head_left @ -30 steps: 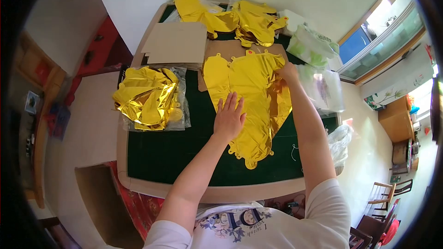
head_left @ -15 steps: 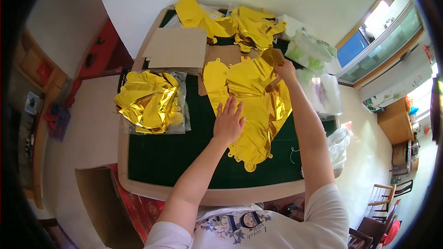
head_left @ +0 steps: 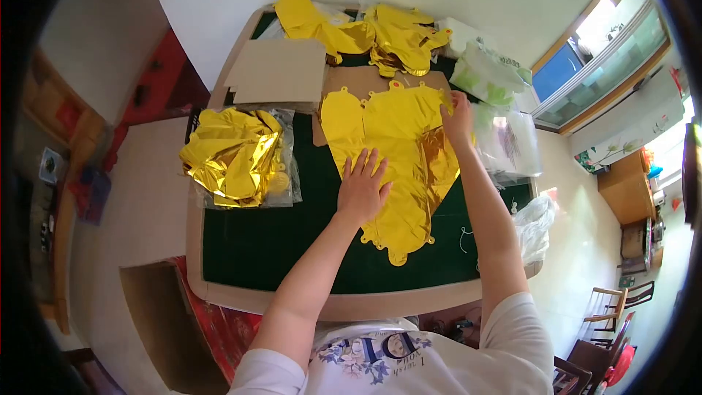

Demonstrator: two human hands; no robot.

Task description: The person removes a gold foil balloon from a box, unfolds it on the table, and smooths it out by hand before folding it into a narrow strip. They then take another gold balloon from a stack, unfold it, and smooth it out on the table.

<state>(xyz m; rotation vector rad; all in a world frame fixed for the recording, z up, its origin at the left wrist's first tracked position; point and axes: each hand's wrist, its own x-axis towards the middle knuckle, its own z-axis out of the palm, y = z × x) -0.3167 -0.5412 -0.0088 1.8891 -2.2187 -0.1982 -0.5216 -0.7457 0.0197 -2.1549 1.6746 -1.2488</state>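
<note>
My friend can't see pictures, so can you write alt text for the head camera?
A person presses a flat gold foil balloon onto a green-topped table, left hand spread on its middle and right hand at its upper right edge. More gold foil lies in a clear bag at left and in a heap farther back, by a cardboard sheet.

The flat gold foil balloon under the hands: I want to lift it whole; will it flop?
Probably floppy: the flat gold foil balloon is creased and folded over beside the right hand. Likely very light, as it looks like thin deflated film. Possibly slippery on the green table mat, since its surface is glossy and the left hand lies flat upon it.
</note>
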